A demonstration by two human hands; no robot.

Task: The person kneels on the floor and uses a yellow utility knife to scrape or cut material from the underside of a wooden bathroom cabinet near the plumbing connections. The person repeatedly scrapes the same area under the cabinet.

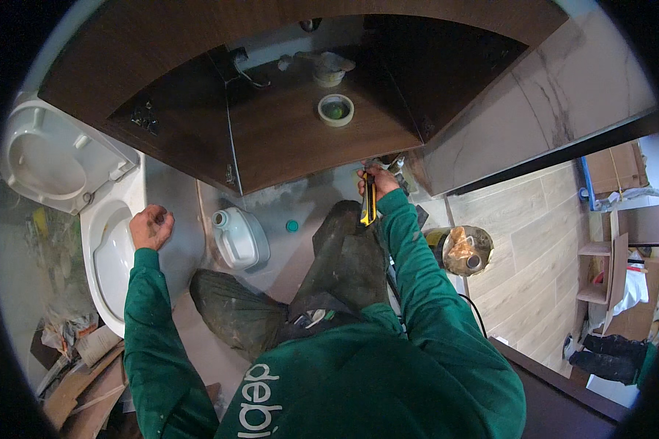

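A yellow and black utility knife (368, 200) is gripped in my right hand (379, 180), in front of the brown cabinet's lower edge. Its handle points back toward me; the far end is hidden by my fingers. My left hand (151, 227) is at the rim of the white toilet bowl (107, 252), fingers curled in, with nothing showing in them. Between my hands a white plastic jug (240, 238) lies on the floor, its mouth uncapped. A small green cap (292, 226) sits beside it.
The open brown cabinet (300, 143) spans the front, with a round white pipe collar (335, 110) in its base. Right of my arm stands a dirty metal can (467, 250). Scrap boards (88, 388) lie at lower left. Another person's legs (608, 360) show far right.
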